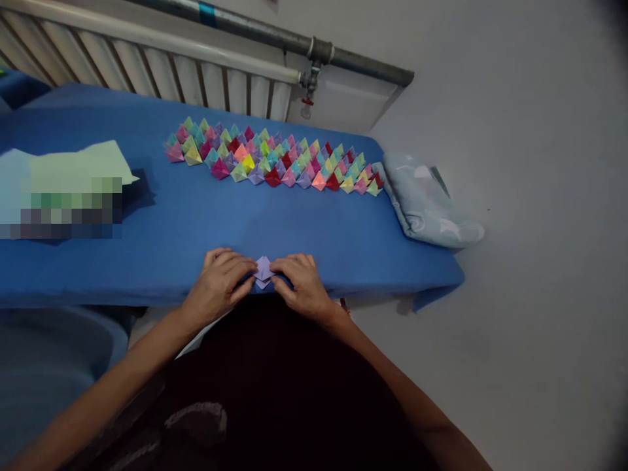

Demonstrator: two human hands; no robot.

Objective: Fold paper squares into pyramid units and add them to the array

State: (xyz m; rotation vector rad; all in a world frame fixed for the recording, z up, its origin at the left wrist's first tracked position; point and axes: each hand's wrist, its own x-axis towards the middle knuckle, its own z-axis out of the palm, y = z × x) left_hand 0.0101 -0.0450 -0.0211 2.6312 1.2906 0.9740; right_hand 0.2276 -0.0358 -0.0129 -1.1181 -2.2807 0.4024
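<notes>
A small lavender origami piece (pixel 263 269), folded into a diamond with a second layer showing below, is at the front edge of the blue-covered table. My left hand (pixel 222 280) grips its left corner between thumb and fingers. On the opposite side, my right hand (pixel 300 281) pinches the right corner, thumb low and fingers above. Beyond my hands, several rows of folded paper pieces (pixel 288 178) in pink, green, purple, red, yellow and blue stand close together across the table.
At the right end lies a folded pale blue cloth (pixel 426 199) against the wall. Light green paper (pixel 88 162), partly blurred out, is on the left. A radiator (pixel 161 72) and a pipe (pixel 265 33) run behind the blue tablecloth (pixel 161 242). A blue chair (pixel 59 366) stands at lower left.
</notes>
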